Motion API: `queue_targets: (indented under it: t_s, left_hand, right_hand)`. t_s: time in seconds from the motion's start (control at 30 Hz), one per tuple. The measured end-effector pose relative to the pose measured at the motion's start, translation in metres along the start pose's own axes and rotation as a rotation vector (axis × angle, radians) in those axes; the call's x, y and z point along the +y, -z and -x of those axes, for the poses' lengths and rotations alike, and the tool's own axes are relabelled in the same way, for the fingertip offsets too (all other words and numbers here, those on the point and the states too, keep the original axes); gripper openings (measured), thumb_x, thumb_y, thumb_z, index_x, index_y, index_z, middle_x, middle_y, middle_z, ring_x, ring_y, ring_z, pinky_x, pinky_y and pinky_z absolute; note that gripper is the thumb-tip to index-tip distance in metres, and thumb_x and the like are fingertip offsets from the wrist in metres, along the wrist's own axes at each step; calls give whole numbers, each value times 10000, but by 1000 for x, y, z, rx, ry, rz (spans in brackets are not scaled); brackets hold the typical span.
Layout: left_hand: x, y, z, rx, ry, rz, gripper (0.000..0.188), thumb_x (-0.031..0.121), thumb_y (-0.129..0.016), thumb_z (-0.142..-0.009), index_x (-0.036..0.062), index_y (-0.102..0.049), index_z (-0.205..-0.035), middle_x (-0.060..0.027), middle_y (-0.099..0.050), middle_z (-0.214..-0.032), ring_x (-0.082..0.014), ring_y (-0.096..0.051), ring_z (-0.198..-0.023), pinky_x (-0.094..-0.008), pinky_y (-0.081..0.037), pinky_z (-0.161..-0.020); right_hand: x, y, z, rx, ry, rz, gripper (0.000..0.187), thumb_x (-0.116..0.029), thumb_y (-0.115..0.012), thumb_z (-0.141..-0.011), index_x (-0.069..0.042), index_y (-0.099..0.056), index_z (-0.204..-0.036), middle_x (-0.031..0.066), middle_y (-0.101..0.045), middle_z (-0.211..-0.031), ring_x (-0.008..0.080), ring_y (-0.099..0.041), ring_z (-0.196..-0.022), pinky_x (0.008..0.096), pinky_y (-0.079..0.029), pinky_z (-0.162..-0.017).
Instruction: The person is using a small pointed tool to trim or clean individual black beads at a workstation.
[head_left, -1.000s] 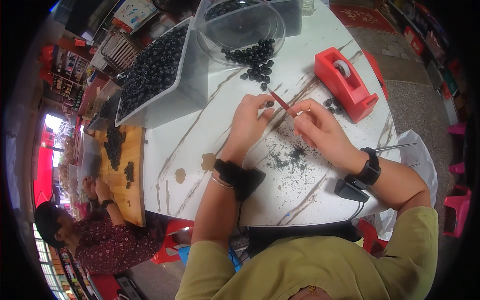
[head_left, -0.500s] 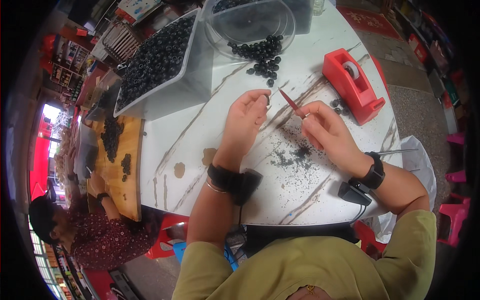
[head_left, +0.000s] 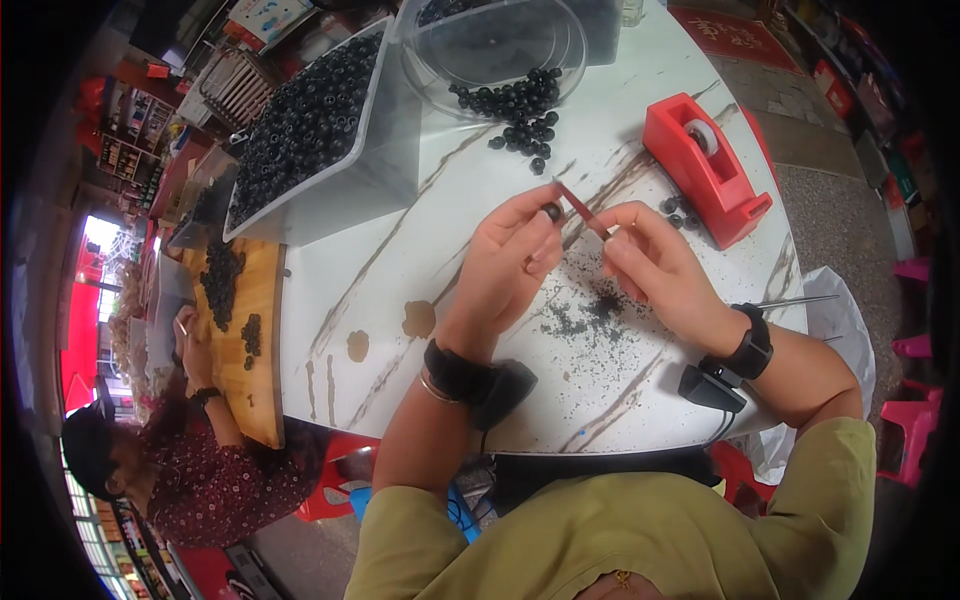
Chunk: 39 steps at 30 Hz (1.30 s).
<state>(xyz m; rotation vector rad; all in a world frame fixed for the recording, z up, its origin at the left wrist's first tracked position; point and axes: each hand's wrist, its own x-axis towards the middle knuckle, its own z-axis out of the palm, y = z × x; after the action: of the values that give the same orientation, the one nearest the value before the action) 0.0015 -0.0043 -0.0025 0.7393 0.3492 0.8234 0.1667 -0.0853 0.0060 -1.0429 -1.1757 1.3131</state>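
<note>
Between the thumb and forefinger of my left hand (head_left: 510, 255) is a small round black bead (head_left: 552, 211). My right hand (head_left: 660, 270) is closed round a slim, pointed, reddish knife (head_left: 580, 207), whose tip reaches the bead by my left fingertips. Whether the blade touches the bead I cannot tell. Below both hands, black shavings (head_left: 603, 305) are scattered over the marbled white table (head_left: 370, 270). Beyond my fingers lies a loose group of black beads (head_left: 528, 138), spreading from a clear round lid (head_left: 425, 80).
A grey tub (head_left: 385, 165) heaped with black beads stands at the back left. At the right sits a red tape dispenser (head_left: 705, 165) with several beads (head_left: 675, 212) beside it. A co-worker (head_left: 210, 460) sits left at a wooden board (head_left: 260, 320) with beads.
My left hand has moved right and turned, bringing the bead to the knife's tip. My right hand has barely moved. The co-worker's hand has shifted up along the board.
</note>
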Motion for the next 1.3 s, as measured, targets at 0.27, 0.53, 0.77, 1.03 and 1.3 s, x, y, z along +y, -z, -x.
queue_targets:
  t_s: [0.27,0.53,0.77,1.03,1.3]
  left_hand:
    - [-4,-1,3,-44,-14,-83,175,-63,-504,-782,12,-488,-940,-77,-552,-894,-98,-510,-724,-191,-407,-636]
    - [-5,-7,3,-26,-57,-189,163,-73,-528,-768,22,-506,-899,-80,-575,-881,-149,-557,-820,-275,-441,-752]
    - [-8,-1,3,-119,-76,-216,153,-56,-536,-779,12,-540,-916,-64,-586,-886,-144,-567,-819,-282,-443,-770]
    - [-11,2,3,-61,-44,-256,166,-35,-557,-777,10,-533,-935,-62,-590,-884,-132,-563,-828,-274,-445,-777]
    - [-11,2,2,-85,-40,-252,179,-50,-549,-762,10,-533,-930,-61,-594,-886,-129,-562,-824,-261,-445,-757]
  right_hand:
    - [5,-3,0,-13,115,24,242,-144,-451,-883,-56,-441,-1108,-18,-485,-730,15,-422,-585,153,-331,-521]
    - [-5,-2,5,-66,108,78,290,-88,-459,-863,-40,-410,-1145,10,-504,-871,42,-472,-740,184,-385,-645]
    - [-3,0,6,-67,112,200,319,-13,-465,-841,-25,-403,-1154,46,-515,-1029,56,-478,-864,215,-401,-764]
    - [-1,0,5,-73,90,134,286,-8,-459,-843,-12,-419,-1126,47,-513,-1026,56,-476,-876,217,-407,-755]
    - [-5,-3,9,-77,84,57,249,-58,-455,-864,-6,-436,-1107,29,-496,-973,48,-458,-803,206,-400,-720]
